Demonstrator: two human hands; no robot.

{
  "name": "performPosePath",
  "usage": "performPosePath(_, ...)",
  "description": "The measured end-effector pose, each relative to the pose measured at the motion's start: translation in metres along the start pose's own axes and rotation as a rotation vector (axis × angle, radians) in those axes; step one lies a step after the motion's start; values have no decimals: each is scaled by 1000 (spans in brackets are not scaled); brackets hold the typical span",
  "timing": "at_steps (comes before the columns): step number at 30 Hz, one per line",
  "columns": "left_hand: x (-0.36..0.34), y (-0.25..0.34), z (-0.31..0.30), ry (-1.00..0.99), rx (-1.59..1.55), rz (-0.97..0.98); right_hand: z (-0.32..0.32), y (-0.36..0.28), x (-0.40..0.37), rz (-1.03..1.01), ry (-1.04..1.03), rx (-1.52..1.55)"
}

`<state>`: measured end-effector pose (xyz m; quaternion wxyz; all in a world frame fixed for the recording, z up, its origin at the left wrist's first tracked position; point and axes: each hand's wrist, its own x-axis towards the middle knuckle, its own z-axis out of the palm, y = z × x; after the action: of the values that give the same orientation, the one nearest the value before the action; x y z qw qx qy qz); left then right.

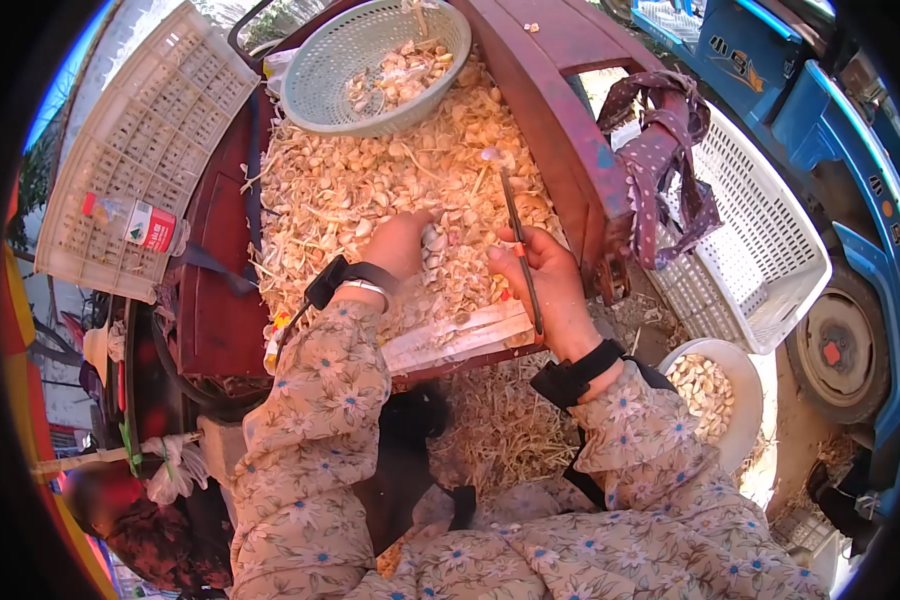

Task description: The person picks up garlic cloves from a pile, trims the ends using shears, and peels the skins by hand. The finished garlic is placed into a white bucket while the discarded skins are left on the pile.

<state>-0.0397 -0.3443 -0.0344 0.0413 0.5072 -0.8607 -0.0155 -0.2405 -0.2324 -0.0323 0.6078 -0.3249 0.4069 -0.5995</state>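
Garlic cloves and papery skins (340,190) fill the red wooden bed in front of me. My left hand (395,247) is closed and low against the pile, its fingertips mostly hidden among the cloves. In my right hand (555,290) is a slender dark rod-like tool (511,205) with an orange band, gripped between thumb and fingers. The tool tilts away from me over the pile, and a pale bit shows near its far tip. A pale board (460,338) lies along the near edge, below both hands.
A green colander (305,85) with garlic sits at the back of the pile. To the right are a bowl of cloves (705,395), a white crate (755,240) and a blue vehicle (830,110). A beige crate (120,150) stands left. Another person (160,535) is lower left.
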Motion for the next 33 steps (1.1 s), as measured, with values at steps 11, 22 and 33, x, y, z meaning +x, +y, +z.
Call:
performPosePath(11,-32,14,-39,-59,-2204,-499,1,4,-1,-102,-7,-254)
performPosePath(22,-66,59,-49,-154,-2373,-548,5,-5,-14,-198,-162,-627)
performPosePath(33,-105,60,-67,-190,-2229,-549,11,-3,-29,-475,-298,-814)
